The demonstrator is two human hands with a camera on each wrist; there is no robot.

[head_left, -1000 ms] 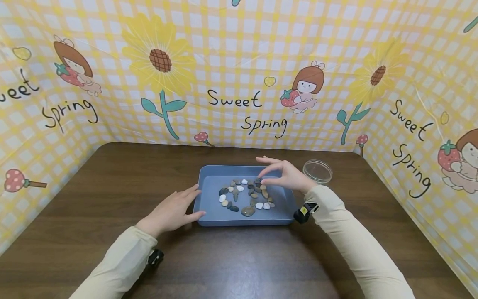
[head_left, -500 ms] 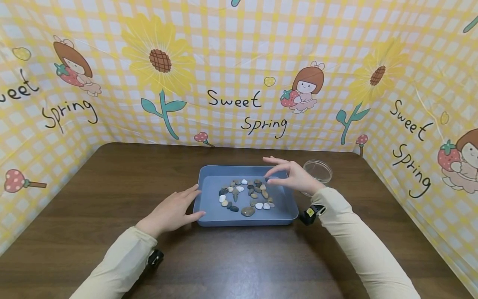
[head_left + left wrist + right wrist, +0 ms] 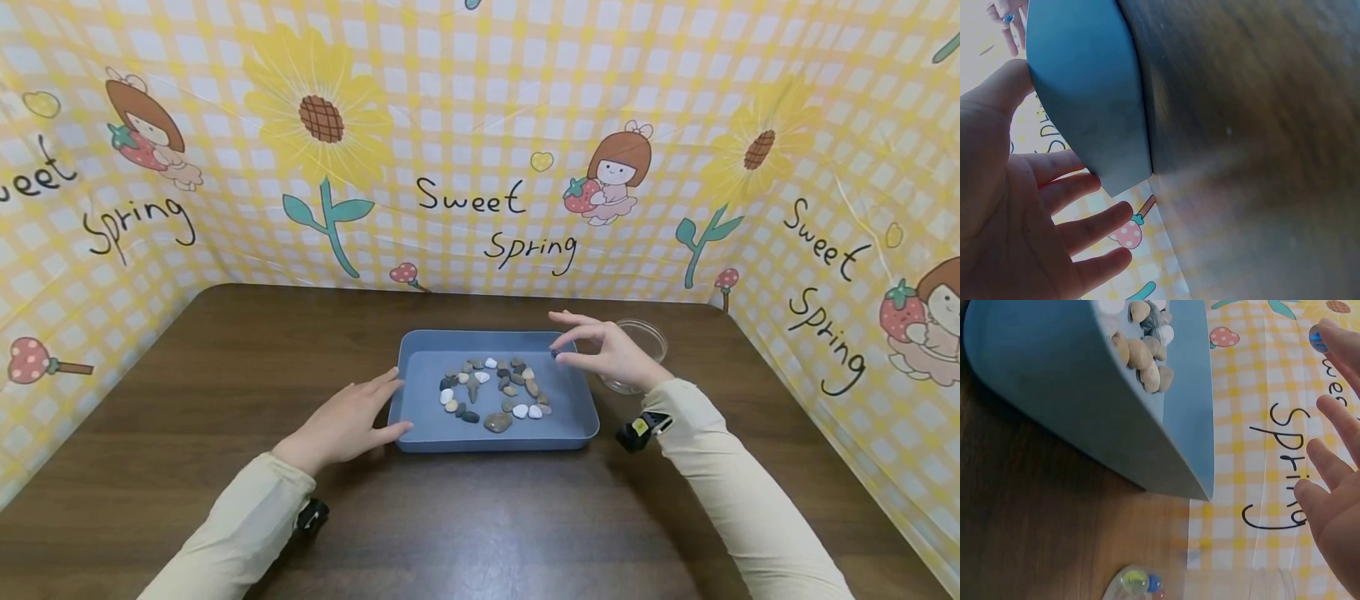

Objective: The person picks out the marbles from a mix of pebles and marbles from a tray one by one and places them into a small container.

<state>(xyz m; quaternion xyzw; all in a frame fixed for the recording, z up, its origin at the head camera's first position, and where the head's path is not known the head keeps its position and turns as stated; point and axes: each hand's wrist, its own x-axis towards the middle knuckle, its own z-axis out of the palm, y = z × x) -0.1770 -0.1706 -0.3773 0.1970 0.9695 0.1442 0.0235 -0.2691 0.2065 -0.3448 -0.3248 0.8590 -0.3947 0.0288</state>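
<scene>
In the head view a blue tray (image 3: 420, 425) lies on the table, with several pebbles (image 3: 498, 422) laid out in a curved pattern in it. My left hand (image 3: 341, 425) touches the tray's left side; the left wrist view shows its fingers loosely spread, thumb against the tray wall (image 3: 1085, 81). Above the tray's right rim, my right hand (image 3: 609, 354) pinches a blue glass marble (image 3: 1317, 339) between thumb and index finger, other fingers extended. Behind that hand stands a clear jar (image 3: 647, 335), partly hidden; the right wrist view shows a few marbles (image 3: 1137, 581) at its bottom.
The brown wooden table (image 3: 480, 525) extends around the tray. A yellow checked cloth (image 3: 480, 150) with printed flowers and lettering rises behind and on both sides.
My right hand has moved right with the marble, from over the pebbles at the tray's back right to above its right rim near the jar. The left hand stays put.
</scene>
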